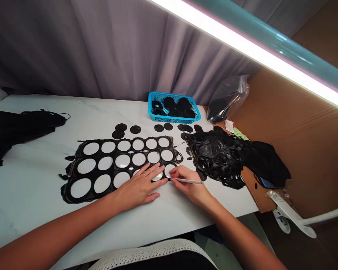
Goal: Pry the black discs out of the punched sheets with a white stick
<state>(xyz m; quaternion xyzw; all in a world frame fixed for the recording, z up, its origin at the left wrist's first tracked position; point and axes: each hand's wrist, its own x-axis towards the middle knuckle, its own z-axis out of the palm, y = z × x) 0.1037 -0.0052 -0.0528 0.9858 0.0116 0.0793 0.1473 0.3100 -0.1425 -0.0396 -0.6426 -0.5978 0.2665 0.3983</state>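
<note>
A flat black sheet (96, 164) with rows of round cut-out holes lies on the white table (39, 210). My left hand (141, 183) is spread flat over its lower right part, fingers apart, covering some of the holes. At the sheet's lower right corner, my right hand (190, 183) pinches a thin, light-coloured pen-like tool (195, 182). The tool's tip is near the sheet's edge, beside my left fingertips. Several loose black discs (135, 129) rest behind the sheet.
A blue basket (174, 119) of black round pieces stands at the back. Tangled black scraps (214, 150) are piled on the right, near a clear plastic bag (231, 95). Black fabric (19, 125) lies at the left. A bright tube lamp (242, 47) crosses above.
</note>
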